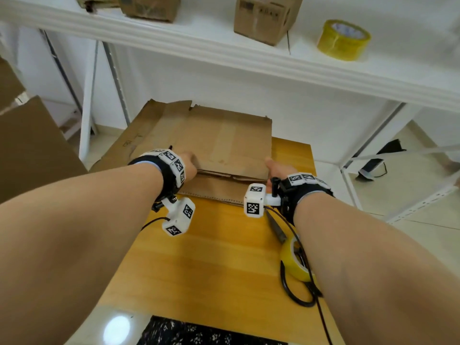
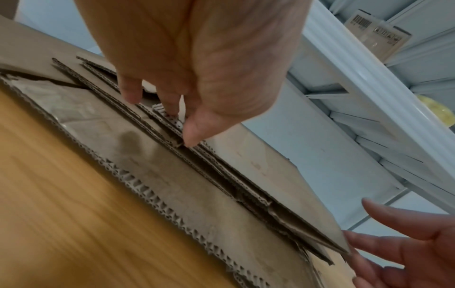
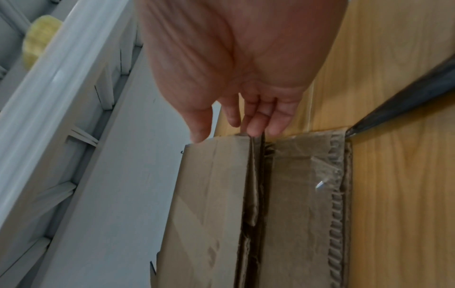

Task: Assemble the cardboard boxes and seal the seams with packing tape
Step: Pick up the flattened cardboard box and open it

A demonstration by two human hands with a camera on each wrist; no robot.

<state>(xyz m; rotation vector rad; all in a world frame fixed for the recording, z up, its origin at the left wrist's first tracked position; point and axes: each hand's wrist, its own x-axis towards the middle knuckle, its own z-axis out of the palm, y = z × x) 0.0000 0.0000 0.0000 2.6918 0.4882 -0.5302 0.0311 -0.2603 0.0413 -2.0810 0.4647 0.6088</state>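
Observation:
A flattened brown cardboard box (image 1: 224, 143) lies on the far half of a wooden table (image 1: 211, 257). My left hand (image 1: 190, 165) is at the left of its near edge. In the left wrist view my left hand (image 2: 167, 117) pinches the corrugated edge of an upper layer (image 2: 172, 124) between thumb and fingers. My right hand (image 1: 273, 166) is at the box's near right corner. There its straight fingers (image 3: 256, 124) touch the edge of the layers, with the thumb beside the top panel (image 3: 209, 194). A yellow tape roll (image 1: 296, 262) lies on the table under my right forearm.
Scissors (image 1: 276, 227) lie on the table next to the tape roll. A white shelf (image 1: 224, 53) ahead carries a second yellow tape roll (image 1: 343, 39) and small cardboard boxes (image 1: 263, 18). More flat cardboard (image 1: 32, 145) stands at the left. A white rack (image 1: 373, 165) is at the right.

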